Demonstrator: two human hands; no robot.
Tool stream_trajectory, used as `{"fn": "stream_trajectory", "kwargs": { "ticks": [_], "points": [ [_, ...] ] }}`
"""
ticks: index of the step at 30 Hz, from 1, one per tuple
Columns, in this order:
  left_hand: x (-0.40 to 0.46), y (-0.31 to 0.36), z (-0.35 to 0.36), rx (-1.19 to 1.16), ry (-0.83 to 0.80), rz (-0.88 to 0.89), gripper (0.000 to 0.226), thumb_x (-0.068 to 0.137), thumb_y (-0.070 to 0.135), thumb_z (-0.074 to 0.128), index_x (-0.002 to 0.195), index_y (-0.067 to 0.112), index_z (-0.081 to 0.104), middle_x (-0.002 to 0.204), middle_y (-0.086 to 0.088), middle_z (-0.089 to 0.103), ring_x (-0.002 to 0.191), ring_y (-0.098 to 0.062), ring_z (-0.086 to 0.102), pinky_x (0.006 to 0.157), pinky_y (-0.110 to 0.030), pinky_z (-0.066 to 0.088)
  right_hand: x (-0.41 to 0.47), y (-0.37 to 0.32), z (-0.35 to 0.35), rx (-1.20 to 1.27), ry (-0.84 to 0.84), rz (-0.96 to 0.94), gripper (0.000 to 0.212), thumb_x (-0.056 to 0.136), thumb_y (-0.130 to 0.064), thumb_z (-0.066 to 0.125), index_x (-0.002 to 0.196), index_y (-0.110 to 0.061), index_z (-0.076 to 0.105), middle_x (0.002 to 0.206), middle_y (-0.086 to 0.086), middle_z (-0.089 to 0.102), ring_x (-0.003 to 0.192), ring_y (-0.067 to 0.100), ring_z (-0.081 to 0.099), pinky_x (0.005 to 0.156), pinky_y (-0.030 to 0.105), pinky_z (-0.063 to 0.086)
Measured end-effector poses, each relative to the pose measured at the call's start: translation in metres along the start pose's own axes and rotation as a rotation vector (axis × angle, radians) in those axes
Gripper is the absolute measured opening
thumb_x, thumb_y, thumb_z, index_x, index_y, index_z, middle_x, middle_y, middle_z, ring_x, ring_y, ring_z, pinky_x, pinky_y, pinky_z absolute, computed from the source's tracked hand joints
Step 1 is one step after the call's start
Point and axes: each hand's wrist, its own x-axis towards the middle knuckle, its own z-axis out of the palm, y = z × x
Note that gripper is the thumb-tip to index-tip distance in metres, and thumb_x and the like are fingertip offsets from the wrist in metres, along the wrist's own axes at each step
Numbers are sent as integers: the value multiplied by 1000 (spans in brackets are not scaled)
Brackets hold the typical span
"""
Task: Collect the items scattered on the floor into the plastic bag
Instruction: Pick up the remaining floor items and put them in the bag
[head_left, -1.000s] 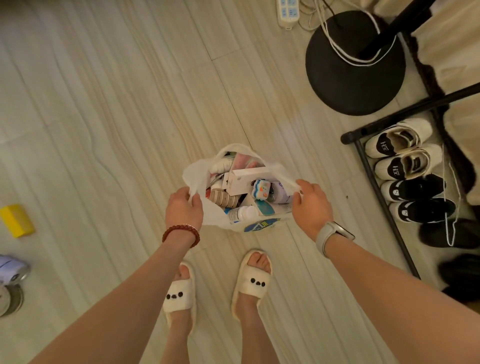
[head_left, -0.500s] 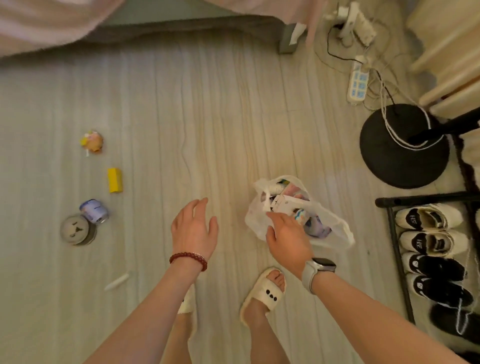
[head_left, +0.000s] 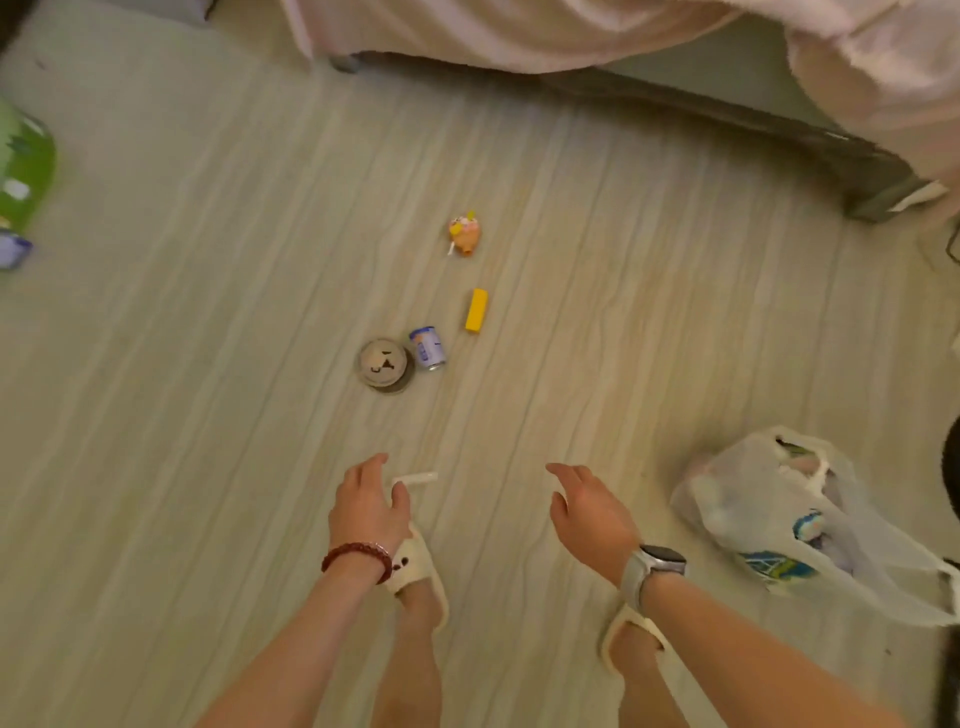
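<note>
Plastic bag (head_left: 769, 509): lying on the floor (head_left: 208, 415), right of both hands, part full.
Left hand (head_left: 366, 506): loosely spread, holding nothing, over a white stick (head_left: 415, 478).
Right hand (head_left: 589, 512): relaxed, holding nothing.
Ahead: round tin (head_left: 383, 365), small can (head_left: 428, 348), yellow block (head_left: 476, 309), orange toy (head_left: 464, 234).

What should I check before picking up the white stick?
1. Left hand free: ok, open, holding nothing.
2. Right hand free: ok, open.
3. Stick reachable: ok, on the floor just past the left fingers.
4. Stick untouched: cannot tell, thumb overlaps its end.
5. Bag ready: not ok, slumped on the floor, unheld.
6. Other items: not ok, jar, can, yellow block, toy remain.
</note>
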Motion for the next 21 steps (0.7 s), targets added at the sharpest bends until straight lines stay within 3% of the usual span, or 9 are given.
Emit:
{"fn": "stream_trajectory", "kwargs": {
  "ticks": [6,11,16,18,21],
  "points": [
    [101,-118,-15,-66,9,-81,42,90,18,48,131,11,43,134,-16,42,124,-30,42,103,-40,35,104,-68,100,-89,-92,-52,43,95,-19,36,137,-17,33,135,9,44,123,26,44,95,35,42],
    [203,-191,65,-237,-19,-229,42,92,21,47,132,9,41,135,-16,41,121,-31,46,102,-38,37,218,-68,211,-298,-170,-249,42,94,-22,40,136,-15,36,131,10,46,119,29,43,91,40,42],
    [314,-225,165,-290,-1,-194,46,92,24,47,134,10,38,139,-15,37,123,-30,44,105,-38,35,325,-33,314,-572,-260,-504,53,87,-40,50,131,-12,38,126,11,47,114,30,45,89,42,40],
    [356,-226,192,-284,31,-155,49,92,25,47,136,10,35,142,-14,33,126,-29,42,105,-37,33,354,-19,345,-680,-259,-670,57,73,-50,63,116,-14,52,109,5,58,98,25,55,77,35,45],
    [409,-215,213,-223,97,-103,57,91,30,48,140,9,28,146,-15,28,132,-31,32,109,-39,26,385,1,372,-680,-133,-902,32,64,-42,67,85,-20,59,77,-5,62,69,15,59,58,25,45]
  ]
}}
